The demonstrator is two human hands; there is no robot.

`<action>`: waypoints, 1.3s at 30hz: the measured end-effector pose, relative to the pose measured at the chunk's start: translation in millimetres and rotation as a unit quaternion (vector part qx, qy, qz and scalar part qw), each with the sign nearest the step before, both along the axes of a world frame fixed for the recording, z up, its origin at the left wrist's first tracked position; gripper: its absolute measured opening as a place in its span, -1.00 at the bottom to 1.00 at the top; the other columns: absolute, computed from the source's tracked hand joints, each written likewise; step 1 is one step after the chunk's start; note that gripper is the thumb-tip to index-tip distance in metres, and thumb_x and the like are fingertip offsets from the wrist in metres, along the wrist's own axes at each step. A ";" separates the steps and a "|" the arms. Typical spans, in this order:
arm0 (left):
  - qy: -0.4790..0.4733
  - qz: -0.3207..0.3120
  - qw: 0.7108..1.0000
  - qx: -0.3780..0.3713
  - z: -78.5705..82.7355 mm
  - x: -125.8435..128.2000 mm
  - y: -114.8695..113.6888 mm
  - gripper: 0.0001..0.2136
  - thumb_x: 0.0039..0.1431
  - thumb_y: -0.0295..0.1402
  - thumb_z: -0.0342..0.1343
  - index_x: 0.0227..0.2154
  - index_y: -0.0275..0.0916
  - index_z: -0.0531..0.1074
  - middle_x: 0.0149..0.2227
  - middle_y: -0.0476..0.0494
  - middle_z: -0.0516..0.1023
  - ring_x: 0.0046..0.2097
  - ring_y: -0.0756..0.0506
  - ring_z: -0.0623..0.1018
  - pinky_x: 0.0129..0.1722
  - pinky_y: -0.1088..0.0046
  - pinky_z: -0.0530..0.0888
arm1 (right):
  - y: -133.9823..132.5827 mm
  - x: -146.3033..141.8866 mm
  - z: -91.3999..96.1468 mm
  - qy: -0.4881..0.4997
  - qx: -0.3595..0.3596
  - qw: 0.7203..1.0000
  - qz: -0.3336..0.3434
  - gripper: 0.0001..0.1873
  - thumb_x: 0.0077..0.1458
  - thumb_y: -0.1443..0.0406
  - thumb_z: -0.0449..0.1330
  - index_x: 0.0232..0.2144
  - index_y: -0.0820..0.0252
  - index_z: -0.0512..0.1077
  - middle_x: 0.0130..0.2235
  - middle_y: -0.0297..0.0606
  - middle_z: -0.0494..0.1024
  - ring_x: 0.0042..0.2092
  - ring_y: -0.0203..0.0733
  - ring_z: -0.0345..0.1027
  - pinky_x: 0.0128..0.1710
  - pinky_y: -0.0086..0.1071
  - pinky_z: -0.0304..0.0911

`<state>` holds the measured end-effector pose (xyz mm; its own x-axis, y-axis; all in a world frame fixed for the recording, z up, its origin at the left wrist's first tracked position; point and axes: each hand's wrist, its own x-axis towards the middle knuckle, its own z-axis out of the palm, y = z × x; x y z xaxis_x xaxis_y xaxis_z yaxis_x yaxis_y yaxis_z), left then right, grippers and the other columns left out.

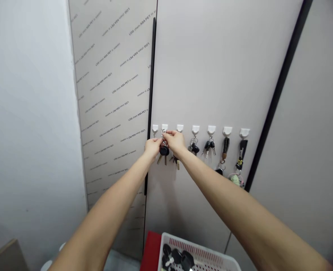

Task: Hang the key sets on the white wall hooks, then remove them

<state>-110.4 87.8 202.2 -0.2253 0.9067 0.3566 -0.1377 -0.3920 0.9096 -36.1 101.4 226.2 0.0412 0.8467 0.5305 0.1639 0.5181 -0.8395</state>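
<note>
A row of several white hooks (195, 130) is stuck on a pale cabinet door (217, 75). My left hand (153, 146) and my right hand (174, 140) meet at the second hook from the left (164, 127). Both pinch a key bunch with a black fob (164, 150), its ring held up at that hook. Another key (177, 164) hangs below my right hand. Further right, key bunches (194, 146), (210, 146) and two strap fobs (225, 147), (242, 153) hang from the other hooks. The leftmost hook (155, 129) is bare.
A white plastic basket (211, 253) holding black key fobs (177, 258) sits below, on something red (151, 250). A panel covered in printed protective film (112, 94) stands left of the door, beside a white wall (28, 113). A black strip (279, 90) runs down the right.
</note>
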 end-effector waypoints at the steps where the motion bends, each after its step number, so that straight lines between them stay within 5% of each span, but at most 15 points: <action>1: 0.004 0.007 1.000 -0.003 4.4 -0.5 5.1 -0.82 -0.19 -0.34 -0.01 -0.74 -0.35 0.22 -0.74 0.06 0.25 -0.68 0.14 0.22 -0.64 0.62 0.15 | 4.7 -2.4 3.9 -0.002 -0.002 1.000 -0.008 -0.84 -0.25 0.32 0.06 -0.49 0.28 0.29 -0.68 -0.42 0.30 -0.71 -0.46 0.13 -0.72 -0.57 0.06; 7: 0.032 0.041 0.998 -0.017 6.1 0.8 27.9 -0.81 -0.24 -0.36 0.04 -0.78 -0.33 0.20 -0.78 0.06 0.22 -0.70 0.14 0.20 -0.64 0.61 0.13 | 26.9 -5.6 3.2 -0.023 -0.017 0.997 -0.070 -0.88 -0.24 0.34 0.04 -0.54 0.30 0.30 -0.69 -0.37 0.33 -0.71 -0.42 0.17 -0.68 -0.52 0.11; 17: 0.084 0.062 0.993 -0.057 -27.0 -3.5 23.6 -0.85 -0.20 -0.43 -0.01 -0.76 -0.34 0.24 -0.77 0.04 0.22 -0.67 0.12 0.21 -0.62 0.60 0.15 | 15.5 7.2 -22.9 -0.074 -0.022 0.993 -0.094 -0.80 -0.28 0.40 0.04 -0.46 0.28 0.32 -0.64 -0.37 0.36 -0.63 -0.43 0.20 -0.60 -0.54 0.12; 21: 0.110 0.037 0.989 -0.092 -56.0 -2.0 7.9 -0.91 -0.20 -0.47 -0.03 -0.69 -0.36 0.30 -0.76 0.06 0.22 -0.67 0.12 0.20 -0.60 0.60 0.15 | -12.8 30.8 -55.3 -0.114 -0.020 0.993 -0.036 -0.84 -0.27 0.39 0.03 -0.49 0.29 0.31 -0.65 -0.40 0.32 -0.66 -0.47 0.16 -0.63 -0.56 0.08; 24: 0.185 -0.031 0.977 -0.102 -95.0 8.8 -19.9 -0.93 -0.23 -0.49 -0.02 -0.65 -0.36 0.35 -0.75 0.07 0.25 -0.66 0.11 0.21 -0.58 0.60 0.16 | -43.8 56.0 -106.8 -0.172 -0.051 0.982 0.050 -0.89 -0.27 0.39 0.02 -0.56 0.29 0.31 -0.69 -0.43 0.29 -0.67 -0.47 0.11 -0.66 -0.57 0.04; 28: 0.367 -0.146 0.916 -0.077 -164.3 23.6 -69.9 -0.87 -0.23 -0.51 -0.06 -0.61 -0.30 0.39 -0.63 0.00 0.39 -0.55 0.04 0.32 -0.51 0.58 0.22 | -86.8 90.1 -193.0 -0.283 -0.137 0.939 0.140 -0.88 -0.26 0.39 0.00 -0.61 0.25 0.33 -0.68 -0.42 0.32 -0.63 -0.43 0.12 -0.61 -0.55 0.03; 31: 0.498 -0.154 0.853 -0.034 -209.1 28.4 -97.5 -0.84 -0.22 -0.52 -0.08 -0.58 -0.25 0.40 -0.60 -0.04 0.41 -0.52 -0.01 0.35 -0.51 0.55 0.24 | -108.9 108.3 -241.0 -0.384 -0.141 0.902 0.134 -0.83 -0.27 0.42 0.00 -0.56 0.20 0.37 -0.56 -0.34 0.40 -0.51 -0.33 0.20 -0.49 -0.49 0.07; 34: 0.605 -0.115 0.787 0.041 -232.4 31.8 -109.4 -0.83 -0.21 -0.53 -0.09 -0.54 -0.26 0.39 -0.51 -0.13 0.42 -0.43 -0.07 0.37 -0.45 0.50 0.26 | -120.4 116.1 -263.1 -0.448 -0.122 0.882 0.078 -0.74 -0.27 0.39 0.03 -0.41 0.17 0.36 -0.35 -0.23 0.41 -0.29 -0.19 0.21 -0.31 -0.42 0.04; 39: 0.711 -0.095 0.694 0.056 -235.4 44.4 -108.1 -0.80 -0.10 -0.51 -0.16 -0.42 -0.29 0.33 -0.38 -0.19 0.38 -0.31 -0.10 0.35 -0.32 0.39 0.25 | -125.7 112.5 -269.6 -0.508 -0.137 0.850 0.028 -0.69 -0.18 0.30 -0.01 -0.28 0.15 0.29 -0.29 -0.20 0.36 -0.27 -0.20 0.21 -0.31 -0.42 0.05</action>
<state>-66.0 -20.2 -33.2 0.5465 0.8208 0.1659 0.8100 -0.5685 0.1443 76.4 -24.3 -43.5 -0.3655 0.9294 0.0504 0.8577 0.3574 -0.3696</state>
